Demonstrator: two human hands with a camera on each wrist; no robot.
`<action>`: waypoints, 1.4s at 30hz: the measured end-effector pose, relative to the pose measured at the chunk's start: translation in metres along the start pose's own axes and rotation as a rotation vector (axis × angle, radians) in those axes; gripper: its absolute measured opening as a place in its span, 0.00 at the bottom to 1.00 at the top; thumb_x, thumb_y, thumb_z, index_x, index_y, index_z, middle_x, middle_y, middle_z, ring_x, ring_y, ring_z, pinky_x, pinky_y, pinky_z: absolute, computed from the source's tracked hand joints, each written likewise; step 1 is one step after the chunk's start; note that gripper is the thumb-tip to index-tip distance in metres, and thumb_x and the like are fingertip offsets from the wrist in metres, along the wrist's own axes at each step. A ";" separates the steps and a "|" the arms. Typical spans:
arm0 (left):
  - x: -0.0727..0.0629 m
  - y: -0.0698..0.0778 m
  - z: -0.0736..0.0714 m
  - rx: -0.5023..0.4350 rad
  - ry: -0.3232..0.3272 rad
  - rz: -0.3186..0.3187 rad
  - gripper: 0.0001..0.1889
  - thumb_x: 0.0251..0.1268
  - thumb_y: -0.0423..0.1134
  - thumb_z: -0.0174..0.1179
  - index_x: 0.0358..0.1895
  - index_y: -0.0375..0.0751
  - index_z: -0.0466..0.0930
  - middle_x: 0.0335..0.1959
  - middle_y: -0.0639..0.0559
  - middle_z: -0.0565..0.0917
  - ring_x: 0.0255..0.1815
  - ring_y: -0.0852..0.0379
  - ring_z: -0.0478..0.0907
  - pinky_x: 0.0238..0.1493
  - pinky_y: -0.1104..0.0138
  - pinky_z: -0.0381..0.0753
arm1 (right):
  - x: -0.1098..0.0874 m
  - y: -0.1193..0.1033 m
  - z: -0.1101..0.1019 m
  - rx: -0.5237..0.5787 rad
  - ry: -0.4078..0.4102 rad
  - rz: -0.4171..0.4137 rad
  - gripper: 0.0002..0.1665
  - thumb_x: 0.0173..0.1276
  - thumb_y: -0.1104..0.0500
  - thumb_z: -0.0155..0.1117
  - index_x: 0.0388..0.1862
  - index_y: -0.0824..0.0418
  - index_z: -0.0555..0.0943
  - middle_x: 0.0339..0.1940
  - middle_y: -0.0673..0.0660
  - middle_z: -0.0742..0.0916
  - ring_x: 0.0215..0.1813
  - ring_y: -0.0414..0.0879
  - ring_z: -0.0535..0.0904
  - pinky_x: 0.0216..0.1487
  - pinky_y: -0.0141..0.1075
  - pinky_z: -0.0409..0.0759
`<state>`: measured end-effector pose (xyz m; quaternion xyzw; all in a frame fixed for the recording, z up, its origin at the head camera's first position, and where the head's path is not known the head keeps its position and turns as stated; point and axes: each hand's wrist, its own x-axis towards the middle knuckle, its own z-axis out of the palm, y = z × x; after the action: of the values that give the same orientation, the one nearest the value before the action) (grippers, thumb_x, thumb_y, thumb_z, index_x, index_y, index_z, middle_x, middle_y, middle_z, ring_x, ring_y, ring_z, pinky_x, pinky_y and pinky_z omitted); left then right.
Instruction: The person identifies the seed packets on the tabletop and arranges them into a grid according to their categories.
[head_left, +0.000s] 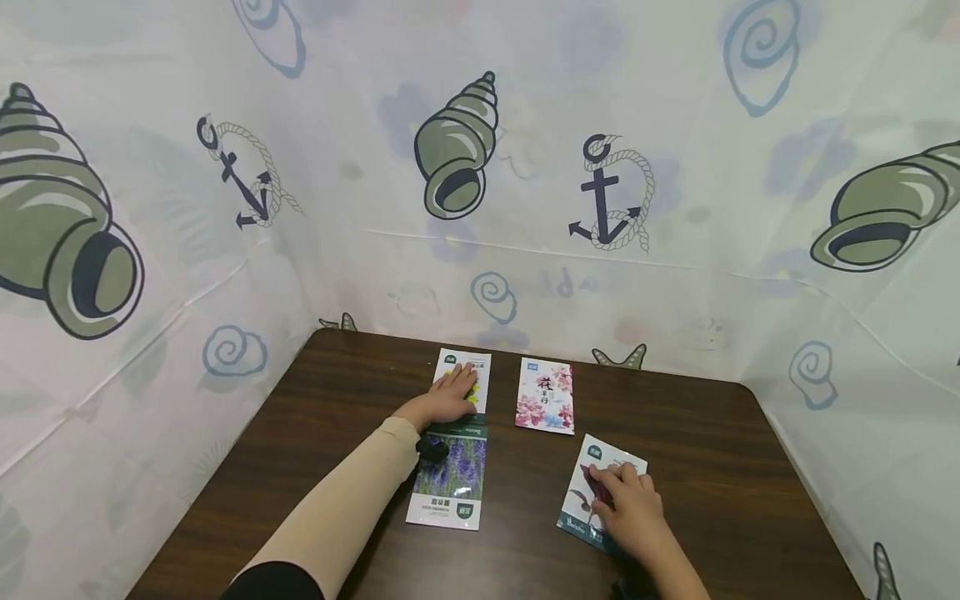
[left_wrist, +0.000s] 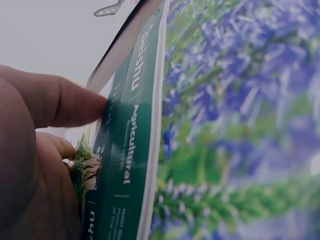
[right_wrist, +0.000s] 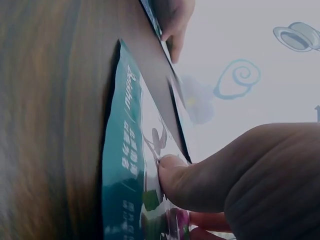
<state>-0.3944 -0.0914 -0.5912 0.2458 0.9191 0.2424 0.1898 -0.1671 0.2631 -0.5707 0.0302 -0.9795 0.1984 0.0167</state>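
Observation:
Flat on a seed packet (head_left: pixel 482 375) at the table's back, my left hand (head_left: pixel 450 398) rests with its fingers stretched out. That hand covers most of the packet's picture; some yellow shows beside the fingers. Directly nearer lies a seed packet with purple flowers (head_left: pixel 461 471), its green top edge meeting the other packet's green band (left_wrist: pixel 132 120). At the right, my right hand (head_left: pixel 636 510) rests on a tilted white-and-green seed packet (head_left: pixel 576 500) with dark purple produce on it. The thumb (right_wrist: pixel 175 175) and relaxed fingers touch this packet's face.
Between and behind the hands lies a white packet with pink blossoms (head_left: pixel 545 396). All the packets lie on a dark brown wooden table (head_left: pixel 720 467). A pale cloth (head_left: pixel 360 167) printed with shells and anchors surrounds the table's back and sides.

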 end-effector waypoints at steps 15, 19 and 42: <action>0.006 -0.005 0.006 0.026 0.021 -0.031 0.45 0.81 0.50 0.53 0.92 0.49 0.40 0.94 0.52 0.34 0.94 0.49 0.27 0.93 0.46 0.30 | -0.003 -0.021 0.020 0.167 -0.013 -0.086 0.24 0.59 0.57 0.88 0.52 0.47 0.86 0.47 0.49 0.84 0.49 0.46 0.73 0.48 0.43 0.70; 0.008 -0.009 0.008 0.006 0.032 -0.028 0.45 0.81 0.49 0.57 0.92 0.47 0.42 0.94 0.51 0.35 0.95 0.48 0.28 0.93 0.45 0.31 | -0.004 -0.026 0.028 0.242 -0.040 -0.121 0.24 0.62 0.56 0.87 0.55 0.46 0.87 0.59 0.52 0.87 0.58 0.51 0.78 0.58 0.52 0.75; -0.012 0.028 -0.013 0.171 0.020 0.079 0.38 0.85 0.46 0.60 0.87 0.34 0.57 0.90 0.30 0.48 0.91 0.31 0.45 0.89 0.39 0.53 | -0.003 -0.018 0.030 0.393 -0.164 -0.258 0.23 0.69 0.56 0.81 0.60 0.36 0.89 0.74 0.53 0.77 0.76 0.58 0.68 0.73 0.64 0.70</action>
<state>-0.3805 -0.0811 -0.5632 0.2946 0.9279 0.1728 0.1494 -0.1636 0.2354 -0.5914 0.1738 -0.9082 0.3783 -0.0438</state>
